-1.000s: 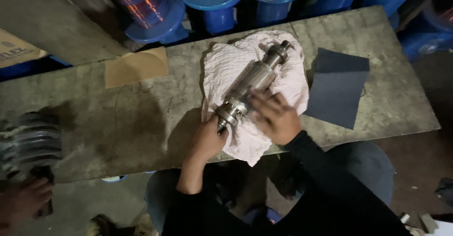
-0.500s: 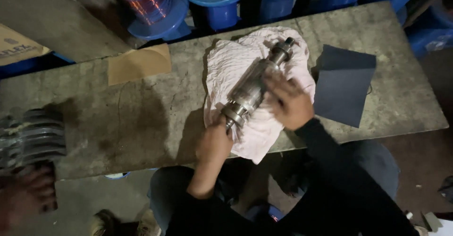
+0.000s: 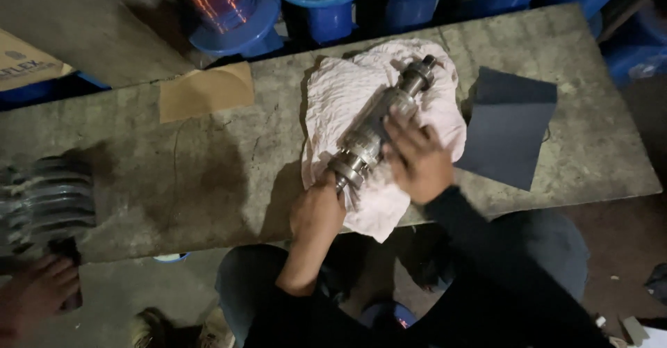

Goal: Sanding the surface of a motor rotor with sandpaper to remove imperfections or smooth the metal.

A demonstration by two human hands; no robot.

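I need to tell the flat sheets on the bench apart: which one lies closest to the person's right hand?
The dark blue-grey sheet, lying just beyond the right hand beside the pink cloth. The tan sheet lies far off across the bench.
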